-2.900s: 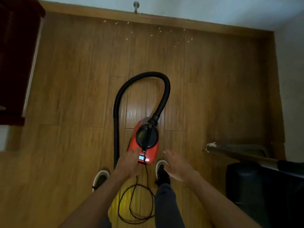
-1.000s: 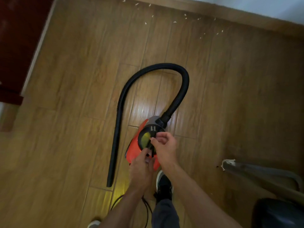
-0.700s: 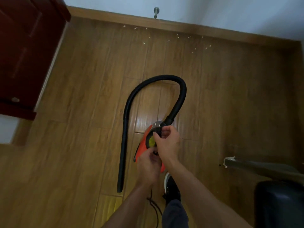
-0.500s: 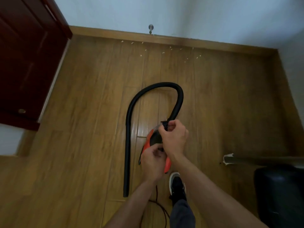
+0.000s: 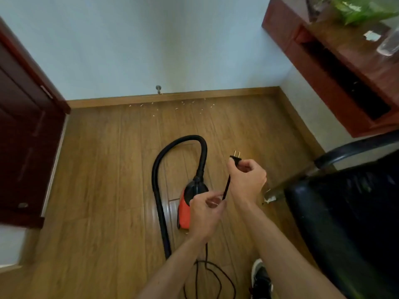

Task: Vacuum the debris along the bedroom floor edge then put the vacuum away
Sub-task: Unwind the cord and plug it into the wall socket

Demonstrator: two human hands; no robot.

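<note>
A small red and black vacuum (image 5: pixel 185 214) sits on the wooden floor, its black hose (image 5: pixel 158 190) arching away and back toward me. My right hand (image 5: pixel 247 180) is closed on the black power plug (image 5: pixel 235 158), prongs pointing up. My left hand (image 5: pixel 205 212) pinches the black cord (image 5: pixel 226 188) just below it, above the vacuum. The rest of the cord lies looped on the floor (image 5: pixel 207 275) near my shoe. Pale debris bits (image 5: pixel 179 107) are scattered along the baseboard at the far wall.
A dark red door (image 5: pixel 26 134) stands at the left. A metal door stop (image 5: pixel 158 89) juts from the baseboard. A black chair (image 5: pixel 349 212) fills the right side, with a red-brown desk (image 5: pixel 336 67) above it. My shoe (image 5: pixel 260 277) is at the bottom.
Both hands have lifted off the vacuum body. The right hand has pulled the plug up and to the right, with the cord drawn out between the two hands. The view has tilted up.
</note>
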